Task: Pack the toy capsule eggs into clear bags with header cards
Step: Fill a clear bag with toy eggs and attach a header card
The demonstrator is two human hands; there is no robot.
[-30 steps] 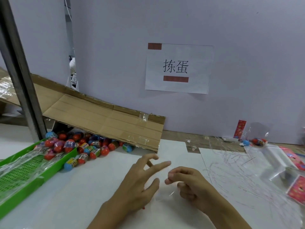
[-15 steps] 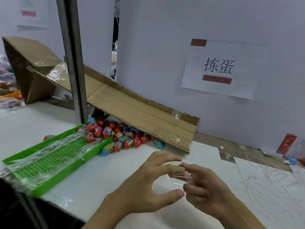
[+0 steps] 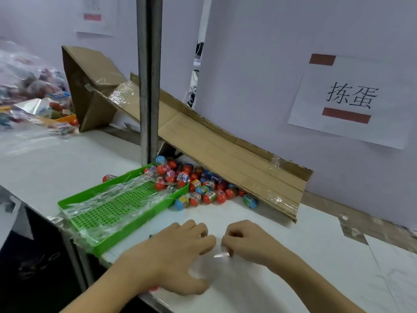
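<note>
- On the white table (image 3: pixel 293 222), near its front edge, both hands meet over a clear bag (image 3: pixel 203 267); the film is hard to make out against the white top.
- Left hand (image 3: pixel 178 256) lies over the bag with its fingers curled; whether it pinches the film I cannot tell.
- Right hand (image 3: pixel 246 242) has its fingers curled, and its fingertips pinch a small shiny fold of the bag just beside the left fingertips.
- Eggs (image 3: pixel 203 190), mostly red with some blue, lie heaped on the table at the low end of a taped cardboard chute (image 3: pixel 225 154). Their printed bands are too small to read.
- A green tray (image 3: pixel 112 211) with a perforated floor sits to the left of the hands, draped in crinkled clear film. A few eggs rest in its far end, and one lies on the table beside its far left edge.
- A grey post (image 3: pixel 149 75) stands behind the tray.
- A paper sign (image 3: pixel 352 100) on the wall reads "拣蛋", with a dark red bar above and below the characters.
- A second sheet (image 3: pixel 94 16) hangs farther left, its writing cut off.
- Far left, a big clear sack (image 3: pixel 29 84) holds blurred, many-coloured goods.
</note>
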